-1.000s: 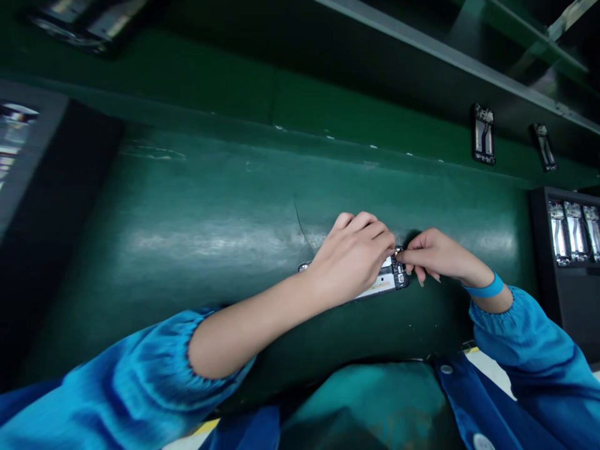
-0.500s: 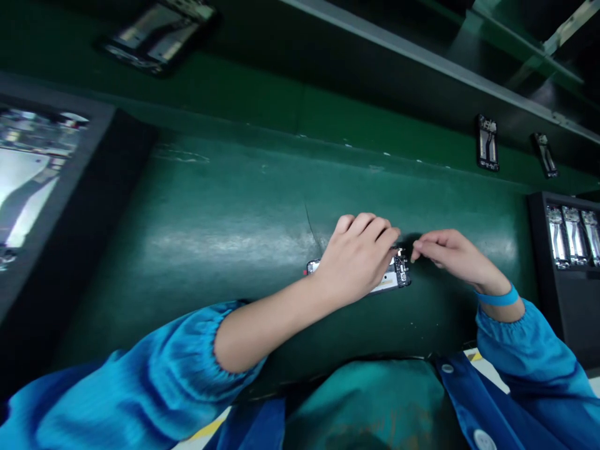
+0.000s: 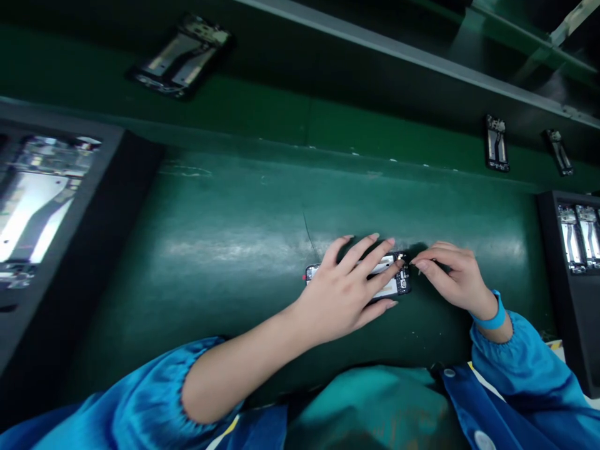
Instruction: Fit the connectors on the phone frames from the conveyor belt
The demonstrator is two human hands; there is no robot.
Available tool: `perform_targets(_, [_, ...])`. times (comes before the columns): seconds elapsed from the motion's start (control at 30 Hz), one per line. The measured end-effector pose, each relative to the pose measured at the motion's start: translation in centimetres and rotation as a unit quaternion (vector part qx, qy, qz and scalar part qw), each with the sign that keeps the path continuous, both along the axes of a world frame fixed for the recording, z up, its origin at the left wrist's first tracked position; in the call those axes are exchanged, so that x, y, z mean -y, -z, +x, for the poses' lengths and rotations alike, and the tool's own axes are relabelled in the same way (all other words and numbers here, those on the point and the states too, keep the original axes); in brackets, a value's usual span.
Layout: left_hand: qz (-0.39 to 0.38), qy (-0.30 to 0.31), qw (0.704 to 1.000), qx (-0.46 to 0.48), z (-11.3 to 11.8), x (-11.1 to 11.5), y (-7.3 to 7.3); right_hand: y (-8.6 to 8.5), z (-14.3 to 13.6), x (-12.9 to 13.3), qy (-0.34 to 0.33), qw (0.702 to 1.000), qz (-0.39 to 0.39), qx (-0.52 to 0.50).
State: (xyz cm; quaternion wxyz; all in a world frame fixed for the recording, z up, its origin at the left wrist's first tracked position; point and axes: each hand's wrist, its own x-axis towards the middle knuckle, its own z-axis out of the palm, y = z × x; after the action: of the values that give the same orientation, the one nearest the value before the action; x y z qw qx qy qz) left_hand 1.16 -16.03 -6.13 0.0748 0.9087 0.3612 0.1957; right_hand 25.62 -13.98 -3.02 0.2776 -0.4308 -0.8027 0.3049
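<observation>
An opened phone body [image 3: 403, 284] lies crosswise on the green mat, its circuit parts showing at the right end and a small red piece at the left end. My left hand [image 3: 344, 290] rests across its middle with the fingers spread, hiding much of it. One of its fingertips is at the circuit parts. Just off the phone's right end, my right hand [image 3: 450, 274] pinches thumb and forefinger together. Whatever is between those fingertips is too small to make out. A thin dark strand [image 3: 309, 232] extends up the mat from behind the left hand.
On the left stands a dark tray [image 3: 126, 181] holding an opened phone. A second dark tray [image 3: 574, 312] with several phone bodies is at the right. Along the raised green ledge lie more phone bodies, one at left [image 3: 185, 56] and two at right [image 3: 497, 144], [image 3: 559, 153].
My left hand has flattened and spread its fingers over the phone, where they were bunched before. My right hand has turned and keeps its pinch by the phone's right end. The view has shifted slightly.
</observation>
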Motion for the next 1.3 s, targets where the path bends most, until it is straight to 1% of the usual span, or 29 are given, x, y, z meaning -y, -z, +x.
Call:
perform_targets(0.07, [-0.004, -0.002, 1.0, -0.005, -0.1, 0.0, -0.1, 0.2, 0.4, -0.1, -0.004, 0.998, 0.029, 0.055])
perform_targets(0.13, [-0.008, -0.004, 1.0, -0.01, -0.1, 0.0, -0.2, 0.5, 0.7, -0.4, -0.022, 0.994, 0.039, 0.102])
perform_targets(0.17, [-0.01, -0.004, 1.0, -0.011, -0.1, 0.0, -0.2, 0.6, 0.8, -0.6, -0.032, 0.994, 0.033, 0.101])
perform_targets(0.23, [-0.015, -0.004, 1.0, -0.012, -0.2, 0.1, -0.1, 0.7, 0.9, -1.1, -0.041, 0.997, 0.019, 0.061])
perform_targets(0.3, [-0.019, -0.003, 1.0, -0.012, -0.1, 0.1, -0.1, 0.7, 0.9, -1.5, -0.035, 0.998, 0.034, 0.03])
perform_targets(0.37, [-0.023, -0.002, 1.0, -0.013, -0.1, 0.0, -0.1, 0.7, 0.9, -1.7, -0.036, 0.996, 0.063, 0.044])
perform_targets(0.47, [-0.028, -0.003, 1.0, -0.014, -0.2, 0.0, -0.2, 0.7, 1.0, -1.6, -0.045, 0.99, 0.096, 0.093])
perform_targets(0.53, [-0.03, -0.002, 0.999, -0.014, -0.2, -0.1, -0.3, 0.6, 1.1, -1.5, -0.052, 0.987, 0.088, 0.126])
perform_targets(0.6, [-0.03, -0.001, 0.999, -0.012, -0.2, -0.1, -0.3, 0.4, 1.2, -1.5, -0.064, 0.987, 0.049, 0.137])
perform_targets(0.7, [-0.023, -0.005, 1.0, -0.005, -0.2, -0.2, -0.3, 0.3, 1.0, -1.7, -0.046, 0.996, -0.021, 0.073])
perform_targets(0.77, [-0.02, -0.009, 1.0, -0.001, -0.2, -0.2, -0.3, 0.5, 0.6, -1.8, -0.023, 0.999, -0.036, 0.024])
perform_targets(0.83, [-0.02, -0.009, 1.0, 0.0, -0.2, -0.2, -0.3, 0.8, 0.0, -1.8, -0.022, 0.999, -0.025, 0.011])
perform_targets(1.0, [-0.023, -0.005, 1.0, 0.0, -0.1, -0.3, -0.3, 1.6, -1.1, -1.5, -0.06, 0.997, 0.011, 0.037])
perform_targets(1.13, [-0.032, -0.008, 0.999, -0.003, -0.2, -0.3, -0.4, 1.6, -1.2, -1.5, -0.042, 0.998, 0.021, 0.049])
perform_targets(1.3, [-0.057, -0.009, 0.998, -0.002, -0.2, -0.2, -0.5, 1.6, -1.1, -1.5, -0.042, 0.996, 0.026, 0.075])
